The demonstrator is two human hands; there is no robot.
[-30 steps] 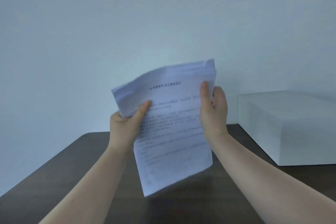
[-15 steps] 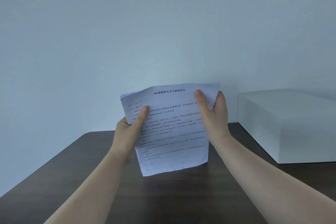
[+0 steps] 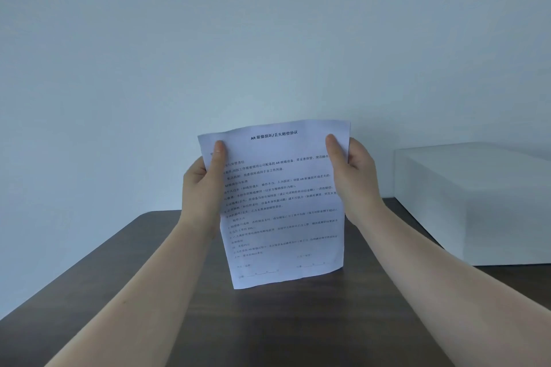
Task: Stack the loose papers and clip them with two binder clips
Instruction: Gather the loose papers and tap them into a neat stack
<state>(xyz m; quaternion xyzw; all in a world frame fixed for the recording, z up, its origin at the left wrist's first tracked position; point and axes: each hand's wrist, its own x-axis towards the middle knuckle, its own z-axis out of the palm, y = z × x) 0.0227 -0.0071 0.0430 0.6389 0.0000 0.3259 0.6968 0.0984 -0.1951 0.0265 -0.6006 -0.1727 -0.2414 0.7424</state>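
Note:
A stack of white printed papers [image 3: 283, 208] stands upright on its bottom edge on the dark wooden table [image 3: 268, 331], its printed face toward me. My left hand [image 3: 202, 188] grips its left edge, thumb on the front near the top corner. On the opposite edge my right hand [image 3: 351, 176] holds on the same way, thumb on the front. No binder clips are in view.
A large white box [image 3: 477, 205] sits on the table at the right, close to my right forearm. A plain pale wall stands behind the table. The table's left edge runs diagonally toward the lower left.
The papers went from tilted and fanned in the air to upright with the bottom edge on the table. My left thumb slid up toward the top corner.

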